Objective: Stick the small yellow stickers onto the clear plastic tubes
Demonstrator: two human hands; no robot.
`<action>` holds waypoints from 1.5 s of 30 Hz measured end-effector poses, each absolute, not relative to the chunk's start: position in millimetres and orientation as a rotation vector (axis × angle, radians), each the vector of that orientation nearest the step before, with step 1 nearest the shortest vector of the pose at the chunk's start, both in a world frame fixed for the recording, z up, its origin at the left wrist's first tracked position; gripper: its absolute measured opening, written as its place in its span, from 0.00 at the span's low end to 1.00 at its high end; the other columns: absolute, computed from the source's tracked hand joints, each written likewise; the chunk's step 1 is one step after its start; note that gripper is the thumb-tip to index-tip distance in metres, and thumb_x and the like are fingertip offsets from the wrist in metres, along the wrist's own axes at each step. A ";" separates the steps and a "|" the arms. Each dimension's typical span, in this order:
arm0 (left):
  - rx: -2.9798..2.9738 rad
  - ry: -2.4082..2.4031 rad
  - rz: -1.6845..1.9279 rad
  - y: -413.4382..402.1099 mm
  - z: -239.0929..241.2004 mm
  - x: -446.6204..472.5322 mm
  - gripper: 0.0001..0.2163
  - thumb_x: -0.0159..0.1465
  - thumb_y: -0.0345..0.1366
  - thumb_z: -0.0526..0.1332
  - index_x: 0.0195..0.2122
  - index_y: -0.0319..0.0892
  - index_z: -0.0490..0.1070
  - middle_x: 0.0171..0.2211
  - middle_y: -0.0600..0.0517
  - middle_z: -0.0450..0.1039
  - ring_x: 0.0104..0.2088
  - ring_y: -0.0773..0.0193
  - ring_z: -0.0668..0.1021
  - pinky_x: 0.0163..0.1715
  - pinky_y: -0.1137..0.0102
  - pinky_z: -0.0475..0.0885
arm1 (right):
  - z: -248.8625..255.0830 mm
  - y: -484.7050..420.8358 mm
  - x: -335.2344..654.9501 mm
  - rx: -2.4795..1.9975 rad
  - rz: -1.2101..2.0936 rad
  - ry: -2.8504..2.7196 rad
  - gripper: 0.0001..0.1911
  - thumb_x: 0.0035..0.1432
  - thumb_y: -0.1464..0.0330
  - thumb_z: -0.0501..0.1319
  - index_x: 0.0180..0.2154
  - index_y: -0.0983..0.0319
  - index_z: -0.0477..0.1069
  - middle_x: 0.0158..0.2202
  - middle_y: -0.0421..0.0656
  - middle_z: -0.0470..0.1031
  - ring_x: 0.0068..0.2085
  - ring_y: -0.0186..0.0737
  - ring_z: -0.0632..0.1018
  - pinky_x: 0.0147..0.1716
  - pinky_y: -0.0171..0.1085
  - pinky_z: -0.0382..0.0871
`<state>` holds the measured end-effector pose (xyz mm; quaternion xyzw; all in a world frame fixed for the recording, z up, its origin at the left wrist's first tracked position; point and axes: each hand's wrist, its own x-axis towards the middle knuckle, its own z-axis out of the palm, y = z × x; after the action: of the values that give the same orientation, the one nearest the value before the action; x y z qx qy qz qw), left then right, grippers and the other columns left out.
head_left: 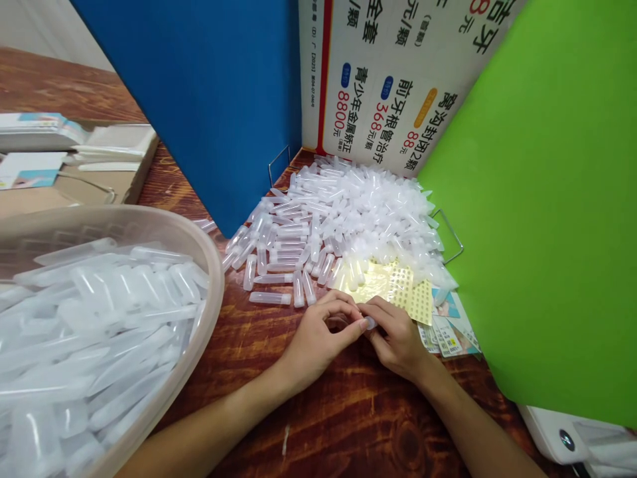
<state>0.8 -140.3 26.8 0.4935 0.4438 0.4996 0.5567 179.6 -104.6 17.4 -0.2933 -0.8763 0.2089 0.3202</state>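
Observation:
My left hand (323, 328) and my right hand (395, 332) meet over the table, fingertips close together. My right hand's fingers are wrapped around a small translucent plastic tube (370, 322); only its rounded end shows. The thumb and index finger of my left hand are pinched right at that end, and what lies between them is too small to make out. Just beyond the hands lie yellow sheets of small round stickers (421, 300). A large heap of similar capped tubes (343, 206) spreads behind them, with several loose tubes (270, 298) at its near left edge.
A large translucent tub (215, 292) full of tubes stands at left, before a cardboard box (132, 192) with cards. Blue (213, 99), printed white (338, 126) and green (552, 219) panels wall in the heap. Printed cards (450, 335) lie by the green panel; a white device (552, 431) sits lower right.

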 end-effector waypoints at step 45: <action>1.638 1.164 1.395 -138.7 15.4 -2.5 0.09 0.68 0.32 0.58 0.41 0.40 0.78 0.37 0.49 0.72 0.39 0.63 0.76 0.43 0.69 0.71 | 39.3 -103.5 172.4 -0.979 0.310 -2.100 0.22 0.68 0.69 0.58 0.62 0.57 0.67 0.40 0.45 0.75 0.40 0.44 0.78 0.38 0.40 0.75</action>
<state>-2.5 -138.7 15.4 0.6295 0.4473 0.5362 0.3409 172.4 -103.5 39.3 -0.3855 -0.8267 0.1219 0.3913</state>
